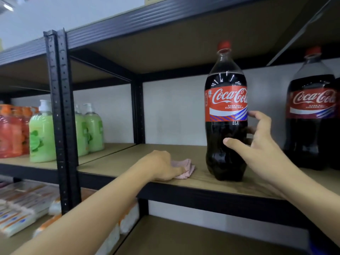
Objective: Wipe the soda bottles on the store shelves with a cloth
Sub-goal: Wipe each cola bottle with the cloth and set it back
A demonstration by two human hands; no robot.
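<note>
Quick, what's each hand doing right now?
Left hand: curled around the pink cloth, resting on the shelf.
Right hand: open, fingers spread around the nearer cola bottle, not gripping it.

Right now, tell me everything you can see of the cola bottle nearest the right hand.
The cola bottle is a tall clear plastic one, filled with dark drink up to its shoulder, with a red cap and a red wrap-around label in white script. It stands upright near the front edge of the wooden shelf. The right hand is spread around its lower half, thumb in front, fingertips at its side; firm contact is unclear. The pink cloth lies beside it, apart.
</note>
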